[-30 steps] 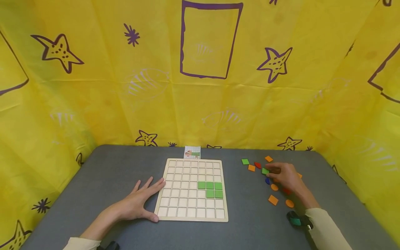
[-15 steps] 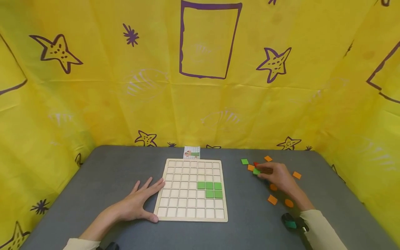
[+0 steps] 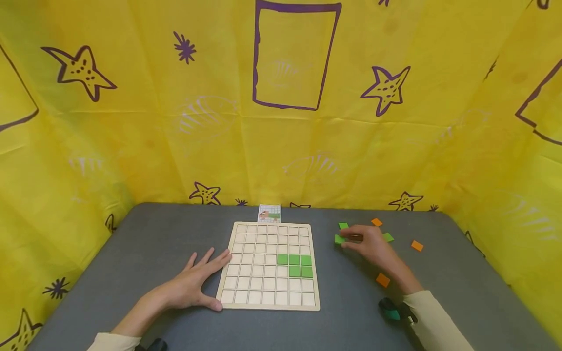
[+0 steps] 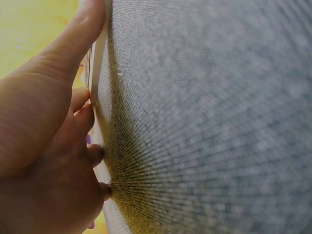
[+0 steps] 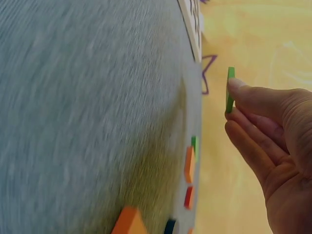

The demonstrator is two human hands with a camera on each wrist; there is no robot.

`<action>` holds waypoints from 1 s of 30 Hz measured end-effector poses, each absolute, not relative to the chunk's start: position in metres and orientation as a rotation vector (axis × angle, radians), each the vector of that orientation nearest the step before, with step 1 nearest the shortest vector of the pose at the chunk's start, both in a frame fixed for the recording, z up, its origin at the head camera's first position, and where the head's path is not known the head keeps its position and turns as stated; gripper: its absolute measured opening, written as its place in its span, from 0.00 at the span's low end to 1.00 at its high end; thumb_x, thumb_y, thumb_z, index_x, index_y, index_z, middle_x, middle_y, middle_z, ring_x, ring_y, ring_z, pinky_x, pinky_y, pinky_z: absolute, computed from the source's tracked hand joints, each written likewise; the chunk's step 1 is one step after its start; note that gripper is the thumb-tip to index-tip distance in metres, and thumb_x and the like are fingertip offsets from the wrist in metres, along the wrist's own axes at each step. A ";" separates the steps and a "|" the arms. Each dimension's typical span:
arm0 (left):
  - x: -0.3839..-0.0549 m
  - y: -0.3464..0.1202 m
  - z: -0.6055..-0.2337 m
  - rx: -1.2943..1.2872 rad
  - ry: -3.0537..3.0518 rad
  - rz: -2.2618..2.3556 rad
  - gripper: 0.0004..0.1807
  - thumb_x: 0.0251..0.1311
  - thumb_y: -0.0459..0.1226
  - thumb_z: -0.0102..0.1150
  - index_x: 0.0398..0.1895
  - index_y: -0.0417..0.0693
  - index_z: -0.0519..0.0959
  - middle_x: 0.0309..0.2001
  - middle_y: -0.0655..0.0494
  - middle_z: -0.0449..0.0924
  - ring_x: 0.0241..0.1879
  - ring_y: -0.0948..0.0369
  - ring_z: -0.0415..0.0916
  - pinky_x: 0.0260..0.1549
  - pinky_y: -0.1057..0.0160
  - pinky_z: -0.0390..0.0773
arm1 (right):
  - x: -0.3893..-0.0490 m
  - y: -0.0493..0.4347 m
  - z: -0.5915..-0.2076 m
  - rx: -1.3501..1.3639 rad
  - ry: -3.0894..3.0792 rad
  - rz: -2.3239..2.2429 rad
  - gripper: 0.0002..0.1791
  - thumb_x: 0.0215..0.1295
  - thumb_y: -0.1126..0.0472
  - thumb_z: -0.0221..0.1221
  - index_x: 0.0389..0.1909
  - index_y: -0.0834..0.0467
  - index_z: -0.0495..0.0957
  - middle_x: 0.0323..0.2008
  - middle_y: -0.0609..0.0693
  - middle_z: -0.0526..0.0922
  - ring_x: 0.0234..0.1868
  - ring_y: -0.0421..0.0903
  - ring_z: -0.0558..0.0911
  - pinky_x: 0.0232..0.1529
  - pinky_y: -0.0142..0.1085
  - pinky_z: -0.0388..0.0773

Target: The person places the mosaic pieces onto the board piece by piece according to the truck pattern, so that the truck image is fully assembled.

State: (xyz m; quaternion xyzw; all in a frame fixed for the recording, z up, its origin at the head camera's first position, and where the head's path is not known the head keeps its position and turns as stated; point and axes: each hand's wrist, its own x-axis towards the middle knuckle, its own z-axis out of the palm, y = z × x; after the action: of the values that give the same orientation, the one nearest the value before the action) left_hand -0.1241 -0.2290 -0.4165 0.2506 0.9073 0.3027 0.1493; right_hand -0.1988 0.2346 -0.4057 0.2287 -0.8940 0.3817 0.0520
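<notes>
My right hand (image 3: 369,243) pinches a green square tile (image 3: 339,240) between thumb and fingertips, right of the board. In the right wrist view, that green tile (image 5: 230,90) is seen edge-on, raised above the table. My left hand (image 3: 189,285) rests with spread fingers at the left edge of the wooden grid board (image 3: 254,308), thumb at its near corner. The left wrist view shows the left hand (image 4: 53,136) along the board's edge (image 4: 100,58). Several green tiles (image 3: 294,260) fill squares at the board's right side; the other squares are bare.
Loose green tiles (image 3: 388,237) and orange tiles (image 3: 417,245) lie on the grey table right of the board. A red piece (image 5: 189,197) and a dark blue one (image 5: 170,226) show in the right wrist view. A small pattern card (image 3: 269,213) lies behind the board.
My right hand has moved left toward the board, carrying the green tile away from the loose pieces. Another green tile has come into sight behind it. The left hand has stayed put.
</notes>
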 end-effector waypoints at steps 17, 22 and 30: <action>-0.122 -0.230 -0.415 0.753 2.611 0.886 0.63 0.39 0.60 0.72 0.77 0.46 0.54 0.78 0.46 0.46 0.74 0.34 0.32 0.62 0.29 0.24 | -0.197 0.188 -0.407 0.824 -2.699 1.213 0.18 0.55 0.65 0.70 0.48 0.63 0.84 0.44 0.52 0.87 0.46 0.50 0.86 0.48 0.42 0.81; -0.122 -0.229 -0.415 0.752 2.612 0.881 0.63 0.39 0.60 0.72 0.77 0.46 0.54 0.78 0.46 0.46 0.74 0.34 0.32 0.62 0.29 0.24 | -0.196 0.173 -0.408 0.858 -2.707 1.219 0.17 0.55 0.66 0.70 0.48 0.63 0.85 0.44 0.52 0.86 0.46 0.50 0.86 0.49 0.43 0.81; -0.123 -0.229 -0.416 0.756 2.610 0.883 0.63 0.39 0.60 0.72 0.77 0.45 0.54 0.77 0.46 0.46 0.74 0.34 0.31 0.62 0.29 0.24 | -0.194 0.150 -0.406 0.941 -2.693 1.248 0.16 0.56 0.65 0.70 0.46 0.62 0.85 0.44 0.52 0.87 0.46 0.49 0.86 0.49 0.43 0.81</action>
State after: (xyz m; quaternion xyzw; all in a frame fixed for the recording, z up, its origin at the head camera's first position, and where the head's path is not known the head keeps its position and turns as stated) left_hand -0.1226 -0.2293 -0.4160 0.2620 0.9042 0.3061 0.1416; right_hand -0.1937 0.1496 -0.4061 0.3022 -0.8648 0.4008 0.0138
